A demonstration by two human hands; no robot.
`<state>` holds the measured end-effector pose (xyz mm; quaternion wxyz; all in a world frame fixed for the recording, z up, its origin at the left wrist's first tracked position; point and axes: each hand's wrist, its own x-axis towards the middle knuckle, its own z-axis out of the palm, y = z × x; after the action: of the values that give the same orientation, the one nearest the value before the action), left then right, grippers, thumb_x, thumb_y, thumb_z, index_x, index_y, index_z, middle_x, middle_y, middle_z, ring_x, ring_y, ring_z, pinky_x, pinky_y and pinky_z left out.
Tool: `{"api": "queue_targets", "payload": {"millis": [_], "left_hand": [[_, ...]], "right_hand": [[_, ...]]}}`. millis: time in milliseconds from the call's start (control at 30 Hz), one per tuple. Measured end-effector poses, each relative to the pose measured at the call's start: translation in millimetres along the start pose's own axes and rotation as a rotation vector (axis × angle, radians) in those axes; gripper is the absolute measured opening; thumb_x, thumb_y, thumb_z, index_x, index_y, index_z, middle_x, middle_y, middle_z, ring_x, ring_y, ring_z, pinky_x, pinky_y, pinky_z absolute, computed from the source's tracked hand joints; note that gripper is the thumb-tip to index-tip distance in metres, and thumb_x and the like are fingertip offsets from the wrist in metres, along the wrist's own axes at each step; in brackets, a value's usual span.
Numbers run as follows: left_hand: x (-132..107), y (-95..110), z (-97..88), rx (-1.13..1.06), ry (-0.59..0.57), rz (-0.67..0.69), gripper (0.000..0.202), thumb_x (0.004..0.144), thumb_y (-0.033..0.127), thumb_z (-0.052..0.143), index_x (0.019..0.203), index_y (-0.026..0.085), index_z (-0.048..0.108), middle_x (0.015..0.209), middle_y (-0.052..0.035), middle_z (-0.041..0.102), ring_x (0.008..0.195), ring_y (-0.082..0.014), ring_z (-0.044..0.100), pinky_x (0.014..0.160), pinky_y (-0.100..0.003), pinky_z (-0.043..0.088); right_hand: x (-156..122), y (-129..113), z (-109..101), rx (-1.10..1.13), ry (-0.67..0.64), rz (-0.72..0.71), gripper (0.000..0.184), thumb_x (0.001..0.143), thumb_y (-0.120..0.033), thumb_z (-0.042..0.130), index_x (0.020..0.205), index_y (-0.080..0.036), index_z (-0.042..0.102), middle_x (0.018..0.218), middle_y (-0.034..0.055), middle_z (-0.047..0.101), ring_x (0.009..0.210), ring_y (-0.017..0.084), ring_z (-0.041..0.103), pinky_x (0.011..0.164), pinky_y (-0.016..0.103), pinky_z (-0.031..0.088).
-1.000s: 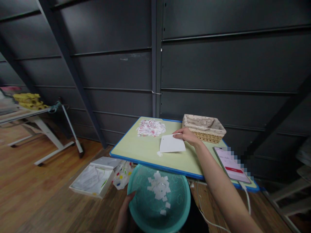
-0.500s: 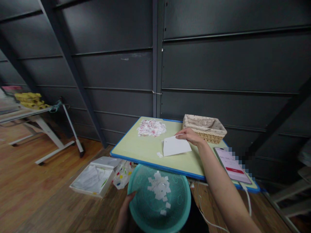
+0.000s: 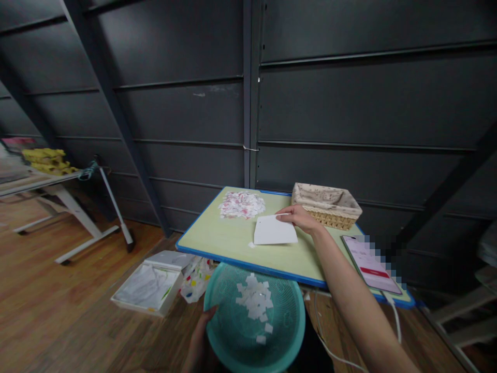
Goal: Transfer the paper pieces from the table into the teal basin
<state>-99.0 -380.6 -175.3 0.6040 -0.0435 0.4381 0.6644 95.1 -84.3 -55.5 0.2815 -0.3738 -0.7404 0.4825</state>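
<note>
My right hand [image 3: 297, 217] pinches the top edge of a white card [image 3: 275, 231], holding it tilted just above the pale green tabletop [image 3: 209, 235]. A small white paper piece [image 3: 251, 245] lies at the card's lower left corner. Below the table's front edge, my left hand [image 3: 205, 324] grips the left rim of a teal plastic basket [image 3: 285, 331]. Several small white paper squares [image 3: 254, 298] are heaped inside that basket. On the table's far left is a pile of white and reddish paper pieces [image 3: 241, 204].
A cloth-lined wicker basket [image 3: 336, 220] stands at the back right of the table. Near the right edge lies a phone [image 3: 373, 267] with a white cable [image 3: 396, 321]. A white box [image 3: 149, 285] and a dotted plastic bag [image 3: 196, 280] are on the floor at left.
My right hand has moved the card slightly left and away from me across the tabletop. The small paper piece beside it has shifted the same way. My left hand stays on the basket.
</note>
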Motion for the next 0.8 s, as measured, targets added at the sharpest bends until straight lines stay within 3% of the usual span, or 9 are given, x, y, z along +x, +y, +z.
{"api": "queue_targets", "payload": {"millis": [133,267,400,533,567,633,700,800], "left_hand": [[-6,2,6.1,-0.011,-0.011,-0.032,0.072,0.076,0.020,0.067,0.141,0.004,0.040,0.099,-0.0155,0.079,0.103,-0.0350,0.069,0.099,-0.050,0.047],[-8,5,8.3,-0.059,0.029,-0.057,0.079,0.075,0.020,0.067,0.145,0.006,0.034,0.108,-0.0168,0.076,0.105,-0.0362,0.068,0.099,-0.052,0.048],[-6,6,7.2,-0.078,-0.012,-0.073,0.081,0.076,0.021,0.066,0.146,0.003,0.031,0.109,-0.0191,0.075,0.110,-0.0371,0.065,0.100,-0.053,0.046],[-12,7,15.2,-0.062,0.013,0.015,0.084,0.075,0.021,0.067,0.147,0.003,0.027,0.109,-0.0186,0.075,0.112,-0.0368,0.064,0.101,-0.053,0.045],[-14,7,17.7,-0.039,0.030,-0.039,0.084,0.073,0.018,0.068,0.146,0.002,0.029,0.106,-0.0189,0.076,0.112,-0.0375,0.063,0.102,-0.053,0.044],[-17,7,20.4,-0.005,0.089,0.054,0.083,0.073,0.019,0.068,0.145,-0.001,0.030,0.098,-0.0181,0.078,0.110,-0.0382,0.064,0.100,-0.052,0.046],[-15,8,18.3,-0.018,0.062,0.048,0.078,0.075,0.020,0.067,0.143,0.000,0.036,0.099,-0.0170,0.078,0.112,-0.0386,0.063,0.097,-0.052,0.048],[-7,7,8.9,-0.038,-0.001,0.000,0.070,0.076,0.019,0.067,0.140,0.005,0.044,0.107,-0.0155,0.077,0.114,-0.0388,0.061,0.096,-0.053,0.048]], "right_hand": [[0,-1,3,-0.030,0.000,0.002,0.036,0.062,-0.035,0.070,0.086,-0.010,0.076,0.073,0.0069,0.071,0.060,0.013,0.053,0.052,0.023,0.035],[0,-3,6,-0.044,-0.042,-0.012,0.036,0.062,-0.035,0.069,0.087,-0.010,0.076,0.072,0.0064,0.071,0.060,0.013,0.053,0.052,0.023,0.035],[-2,-7,12,-0.023,-0.104,-0.008,0.036,0.062,-0.035,0.071,0.087,-0.010,0.076,0.071,0.0062,0.071,0.058,0.013,0.054,0.052,0.023,0.035],[-6,-8,25,0.035,-0.199,0.026,0.037,0.059,-0.037,0.074,0.085,-0.011,0.076,0.071,0.0065,0.071,0.057,0.013,0.055,0.053,0.024,0.037],[-6,-8,28,0.058,-0.231,0.033,0.039,0.058,-0.039,0.076,0.085,-0.011,0.076,0.072,0.0070,0.071,0.058,0.014,0.056,0.054,0.025,0.038],[-5,-6,32,0.116,-0.256,0.031,0.042,0.056,-0.040,0.077,0.086,-0.012,0.076,0.076,0.0082,0.072,0.061,0.016,0.059,0.057,0.026,0.041],[0,-3,29,0.179,-0.164,0.005,0.046,0.054,-0.042,0.078,0.088,-0.011,0.076,0.080,0.0095,0.073,0.064,0.017,0.060,0.059,0.027,0.043],[11,8,11,0.178,0.244,-0.059,0.048,0.059,-0.046,0.071,0.091,-0.011,0.075,0.087,0.0106,0.073,0.070,0.020,0.060,0.061,0.028,0.043]]}}
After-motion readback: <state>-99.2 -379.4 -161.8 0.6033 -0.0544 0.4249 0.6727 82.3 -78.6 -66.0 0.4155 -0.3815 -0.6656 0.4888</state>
